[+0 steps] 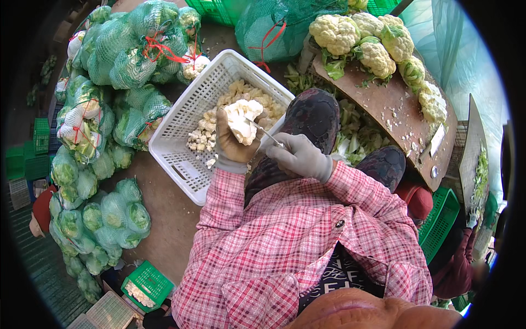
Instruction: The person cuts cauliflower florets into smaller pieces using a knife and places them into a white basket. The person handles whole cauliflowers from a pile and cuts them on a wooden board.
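Observation:
My left hand, in a stained grey glove, cups a trimmed cauliflower head over a white perforated plastic crate. A knife with a thin metal blade is held in my gloved right hand; the tip touches or enters the cauliflower's cut side, and the handle is mostly hidden in my fist. Cut cauliflower florets lie in the crate beneath and around my left hand.
Green mesh sacks of cauliflower are piled at left. A board at right holds whole cauliflowers and a cleaver. Leaf trimmings lie beside my legs. Green crates stand lower right, near a co-worker in a dark red sleeve.

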Motion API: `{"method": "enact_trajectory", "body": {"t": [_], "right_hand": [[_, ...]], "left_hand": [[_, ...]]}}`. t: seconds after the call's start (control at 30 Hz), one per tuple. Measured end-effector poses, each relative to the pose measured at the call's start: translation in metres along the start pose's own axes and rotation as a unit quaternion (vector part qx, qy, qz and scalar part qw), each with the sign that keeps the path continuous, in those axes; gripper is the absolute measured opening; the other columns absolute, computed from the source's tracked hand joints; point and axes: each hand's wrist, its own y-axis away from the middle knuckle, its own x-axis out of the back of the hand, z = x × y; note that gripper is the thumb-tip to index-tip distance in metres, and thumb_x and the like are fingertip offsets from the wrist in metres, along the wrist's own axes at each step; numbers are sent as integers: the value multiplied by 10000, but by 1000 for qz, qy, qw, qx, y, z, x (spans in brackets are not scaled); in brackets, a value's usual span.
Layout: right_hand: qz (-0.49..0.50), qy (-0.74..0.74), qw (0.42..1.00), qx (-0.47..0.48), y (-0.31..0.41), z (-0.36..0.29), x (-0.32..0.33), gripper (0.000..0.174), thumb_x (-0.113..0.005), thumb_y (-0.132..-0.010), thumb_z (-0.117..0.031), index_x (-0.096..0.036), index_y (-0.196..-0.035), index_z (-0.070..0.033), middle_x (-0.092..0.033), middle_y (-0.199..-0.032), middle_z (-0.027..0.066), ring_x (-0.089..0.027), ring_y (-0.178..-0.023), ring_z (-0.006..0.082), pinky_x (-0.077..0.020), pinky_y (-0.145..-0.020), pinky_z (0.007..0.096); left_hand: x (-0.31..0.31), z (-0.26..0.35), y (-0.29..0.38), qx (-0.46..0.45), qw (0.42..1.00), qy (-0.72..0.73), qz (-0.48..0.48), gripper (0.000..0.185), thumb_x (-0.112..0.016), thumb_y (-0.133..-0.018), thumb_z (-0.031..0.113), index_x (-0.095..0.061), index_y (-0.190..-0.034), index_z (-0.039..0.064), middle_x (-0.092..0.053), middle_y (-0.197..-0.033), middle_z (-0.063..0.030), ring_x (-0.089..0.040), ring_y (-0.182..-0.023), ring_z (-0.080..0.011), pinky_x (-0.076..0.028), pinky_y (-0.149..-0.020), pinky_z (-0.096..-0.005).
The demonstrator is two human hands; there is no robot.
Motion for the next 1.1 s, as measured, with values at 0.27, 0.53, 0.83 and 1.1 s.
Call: {"method": "enact_trajectory", "body": {"t": [0.27,0.53,0.83,1.1], "right_hand": [[-11,-4,1000,-5,-13,6,-5,319,-601,-1008,-333,-675,-1075,-31,-645,-685,97,-671,-622,185,-528,-577,341],[-9,-203,973,-111,-25,-13,3,322,-590,-1021,-354,-674,-1132,-63,-591,-648,35,-582,-495,114,-476,-456,262],[131,127,969,165,18,3,25,592,-604,-1009,-280,-420,-1513,-31,-715,-945,234,-710,-863,411,-552,-766,457],[178,191,952,159,98,18,59,710,-623,-993,-261,-292,-1579,-34,-700,-1068,284,-698,-979,446,-554,-842,482]], "left_hand": [[-8,-6,6,-22,999,45,-9,767,-591,-987,570,-459,-1481,-3,-556,-1430,-259,-556,-1300,-432,-506,-1057,-583],[-7,5,8,-64,997,-13,48,691,-577,-987,602,-519,-1439,82,-602,-1413,-123,-579,-1284,-326,-468,-1085,-566],[-18,-28,6,-180,752,-622,127,552,-505,-1037,595,-545,-1308,116,-618,-1261,-66,-609,-1124,-221,-534,-977,-413],[-48,-107,-10,21,874,-481,-60,469,-517,-1072,284,-397,-1446,27,-613,-1317,-113,-634,-1150,-223,-527,-1018,-344]]}}
